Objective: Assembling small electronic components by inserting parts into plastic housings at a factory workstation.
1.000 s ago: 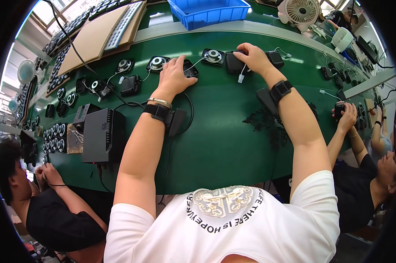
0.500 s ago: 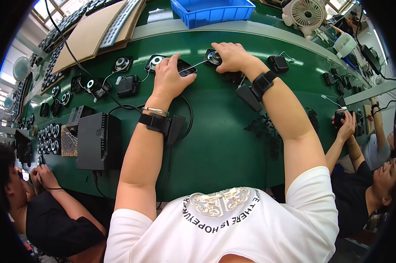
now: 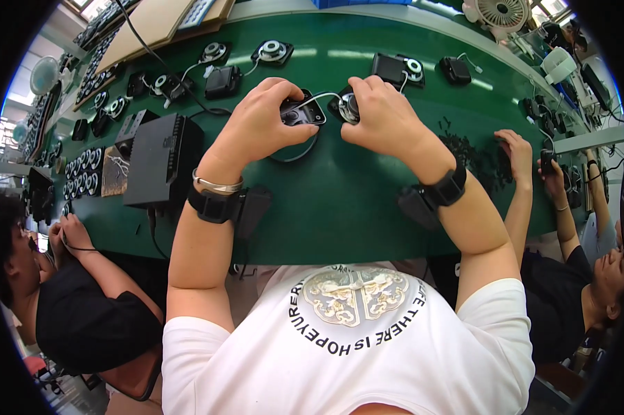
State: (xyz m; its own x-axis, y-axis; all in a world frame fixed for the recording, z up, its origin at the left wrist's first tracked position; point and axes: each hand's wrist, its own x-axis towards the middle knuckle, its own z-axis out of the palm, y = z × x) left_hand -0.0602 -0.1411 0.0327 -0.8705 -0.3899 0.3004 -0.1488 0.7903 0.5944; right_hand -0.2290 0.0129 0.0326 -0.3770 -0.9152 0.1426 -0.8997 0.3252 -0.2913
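My left hand (image 3: 255, 123) is closed around the edge of a small black plastic housing (image 3: 313, 115), whose open inside partly shows past my thumb. My right hand (image 3: 386, 119) grips a round speaker (image 3: 343, 109) with a silvery rim; my fingers cover much of it. A pale wire (image 3: 323, 95) arches from the housing to the speaker, and the two parts sit a small gap apart just above or on the green table. Straps with black boxes are on both my wrists.
Several black housings and speakers lie across the far table (image 3: 305, 31), including a closed housing (image 3: 389, 68). A black box-shaped device (image 3: 161, 162) stands at left. Loose small black parts (image 3: 467, 155) lie at right. Co-workers sit on both sides; one person's hand (image 3: 514, 158) reaches in.
Both my hands have come nearer to my body with the housing and the speaker. The view has shifted too, and the person at right has reached a hand toward the loose parts.
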